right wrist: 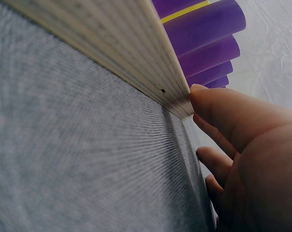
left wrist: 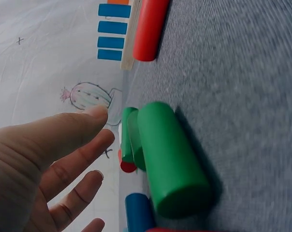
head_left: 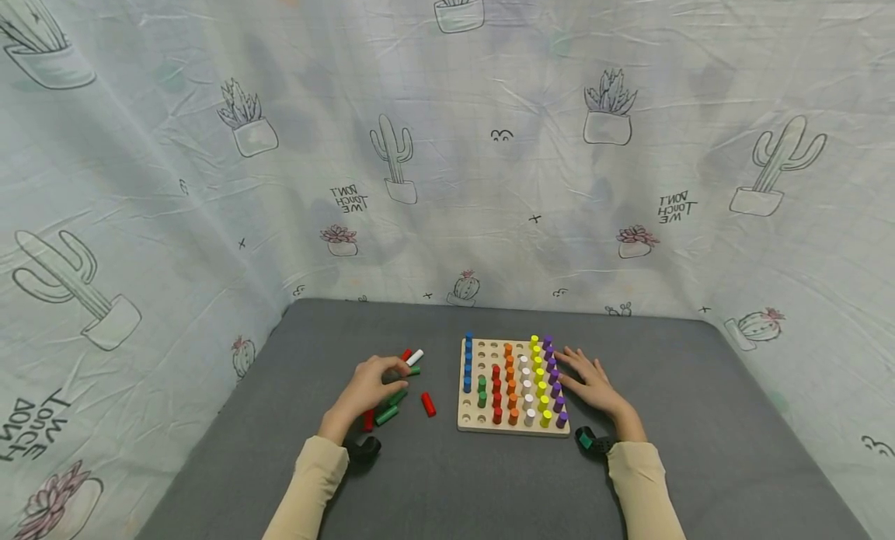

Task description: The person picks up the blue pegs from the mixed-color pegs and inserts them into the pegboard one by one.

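My left hand (head_left: pixel 365 386) hovers over loose pegs left of the board, thumb and fingers loosely bent and apart. In the left wrist view nothing sits between them; a green peg (left wrist: pixel 172 162) lies on the table beside the fingers. Around that hand lie a white peg (head_left: pixel 416 358), a red peg (head_left: pixel 429 404) and another green peg (head_left: pixel 387 416). My right hand (head_left: pixel 594 386) rests at the right side of the wooden pegboard (head_left: pixel 513 431), fingers spread. Its thumb touches the board's edge (right wrist: pixel 136 63) near the purple pegs (right wrist: pixel 204 29).
Upright pegs stand in colour columns: blue (head_left: pixel 468 371), green (head_left: pixel 482 400), red (head_left: pixel 496 396), orange, white, yellow and purple. Bare holes (head_left: pixel 482 355) show behind the green pegs. A loose blue peg (left wrist: pixel 138 212) lies in the left wrist view. Behind the grey table (head_left: pixel 447 486) hangs a cactus-print cloth (head_left: pixel 447 151).
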{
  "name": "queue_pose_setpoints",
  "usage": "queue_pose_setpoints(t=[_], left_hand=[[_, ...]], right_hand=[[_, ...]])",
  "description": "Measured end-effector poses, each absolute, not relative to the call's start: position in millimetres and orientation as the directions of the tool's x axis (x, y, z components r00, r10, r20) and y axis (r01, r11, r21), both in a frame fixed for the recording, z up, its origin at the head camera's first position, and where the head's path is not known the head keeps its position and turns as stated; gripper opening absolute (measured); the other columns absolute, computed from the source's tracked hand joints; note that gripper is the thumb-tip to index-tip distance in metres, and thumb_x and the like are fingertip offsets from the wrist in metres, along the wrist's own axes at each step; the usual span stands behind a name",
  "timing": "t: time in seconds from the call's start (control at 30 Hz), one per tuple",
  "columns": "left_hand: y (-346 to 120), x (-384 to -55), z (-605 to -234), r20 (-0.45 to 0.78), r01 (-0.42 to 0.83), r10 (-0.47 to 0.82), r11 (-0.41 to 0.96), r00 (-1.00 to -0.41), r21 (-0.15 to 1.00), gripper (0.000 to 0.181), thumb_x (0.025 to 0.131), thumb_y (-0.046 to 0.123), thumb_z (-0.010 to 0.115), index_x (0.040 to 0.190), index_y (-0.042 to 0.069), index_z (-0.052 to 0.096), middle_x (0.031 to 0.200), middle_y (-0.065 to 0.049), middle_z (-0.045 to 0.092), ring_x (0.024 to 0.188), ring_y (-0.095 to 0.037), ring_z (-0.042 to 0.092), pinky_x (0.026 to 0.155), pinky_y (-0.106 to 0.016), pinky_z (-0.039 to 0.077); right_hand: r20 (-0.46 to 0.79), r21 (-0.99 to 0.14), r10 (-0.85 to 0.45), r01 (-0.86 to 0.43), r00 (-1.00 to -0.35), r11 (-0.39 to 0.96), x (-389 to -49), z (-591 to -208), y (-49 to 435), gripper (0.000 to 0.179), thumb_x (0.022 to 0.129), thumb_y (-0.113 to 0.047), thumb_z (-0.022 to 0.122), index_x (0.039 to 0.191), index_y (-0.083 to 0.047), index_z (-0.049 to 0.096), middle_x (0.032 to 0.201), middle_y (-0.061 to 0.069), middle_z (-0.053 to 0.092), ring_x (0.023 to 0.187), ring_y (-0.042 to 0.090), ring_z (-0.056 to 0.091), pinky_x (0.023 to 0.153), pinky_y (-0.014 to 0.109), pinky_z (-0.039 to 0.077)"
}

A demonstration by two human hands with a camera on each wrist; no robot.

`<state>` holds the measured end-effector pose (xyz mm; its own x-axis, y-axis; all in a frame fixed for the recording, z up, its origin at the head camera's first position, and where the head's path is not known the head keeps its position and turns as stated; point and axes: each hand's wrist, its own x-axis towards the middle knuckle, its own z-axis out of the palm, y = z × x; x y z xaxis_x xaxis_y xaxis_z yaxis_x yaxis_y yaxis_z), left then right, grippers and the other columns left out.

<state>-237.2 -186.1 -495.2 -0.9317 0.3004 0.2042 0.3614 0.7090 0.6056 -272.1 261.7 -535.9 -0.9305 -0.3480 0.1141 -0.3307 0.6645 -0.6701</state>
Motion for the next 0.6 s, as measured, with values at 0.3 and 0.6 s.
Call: queue_pose_setpoints(t=[0.3, 0.6], left_hand=[[-196, -236, -496, 0.212, 0.355, 0.285, 0.74, -0.935, 0.572, 0.017, 0.08, 0.021, 0.073, 0.096, 0.018, 0.068, 0.092, 0.009, 0.062, 0.088, -0.016, 0.051, 0.093, -0.051, 0.031], [-206, -235, -495, 0.218, 0.352, 0.277, 0.77, -0.936, 0.532, 0.016, 0.08, 0.02, 0.073, 0.095, 0.018, 0.069, 0.094, 0.005, 0.066, 0.092, -0.02, 0.052, 0.096, -0.056, 0.028]], right_hand=[[0.114, -0.671, -0.343, -0.327, -0.932, 0.666, -272, -537, 262, 0.055, 0.094, -0.032, 0.052, 0.141, -0.007, 0.039, 0.148, 0.026, 0.023, 0.137, 0.047, 0.007, 0.106, 0.063, -0.006], [0.119, -0.669, -0.342, -0.33, -0.932, 0.666, -271, -536, 262, 0.055, 0.094, -0.032, 0.052, 0.141, -0.007, 0.039, 0.147, 0.027, 0.024, 0.137, 0.047, 0.008, 0.106, 0.063, -0.006]])
